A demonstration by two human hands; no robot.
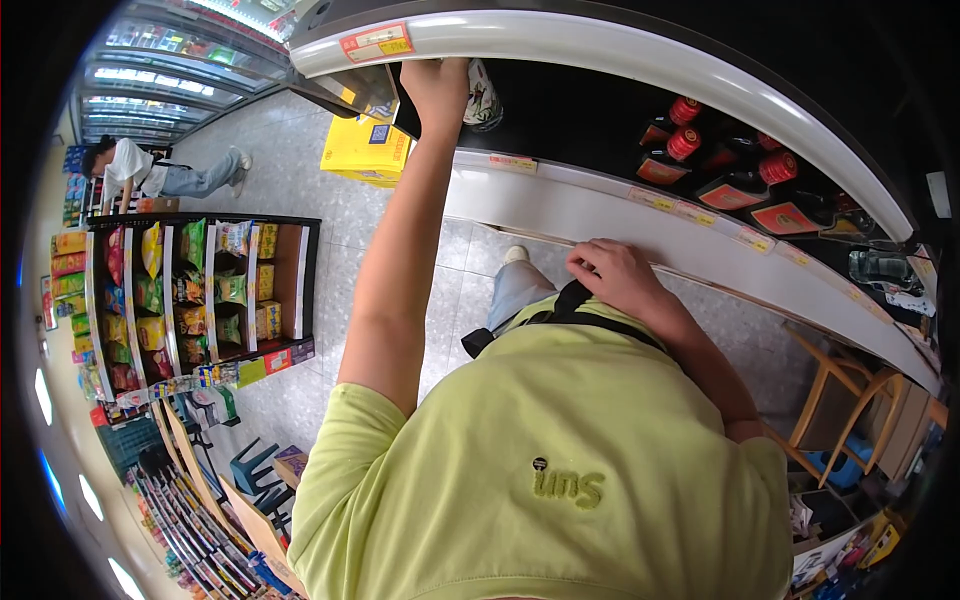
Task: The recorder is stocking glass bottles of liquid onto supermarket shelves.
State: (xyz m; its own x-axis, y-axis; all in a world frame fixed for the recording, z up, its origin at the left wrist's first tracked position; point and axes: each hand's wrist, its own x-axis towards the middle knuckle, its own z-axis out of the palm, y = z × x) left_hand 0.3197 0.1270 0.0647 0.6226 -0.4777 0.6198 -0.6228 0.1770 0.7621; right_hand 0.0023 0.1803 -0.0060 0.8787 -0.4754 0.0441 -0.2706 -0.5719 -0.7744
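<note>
My left hand (437, 94) reaches into a black shelf bay, under the white front rail (525, 34) of the shelf above. Its fingers are hidden by that rail, so what they hold or touch does not show. Just right of the hand stands a white bottle (482, 97) with a coloured pattern. Low at my waist, my right hand (619, 277) is loosely curled beside a black strap (574, 298), with nothing visible in it. Dark bottles with red caps (684, 142) stand in the same bay, farther right.
A yellow carton (364, 150) is beyond the shelf's left end. Snack bags fill a rack (199, 285) at left; a person (161, 174) bends behind it. Glass-door coolers (150, 82) line the far left. A wooden chair (847, 397) stands at right. Price labels (652, 199) run along the lower shelf's edge.
</note>
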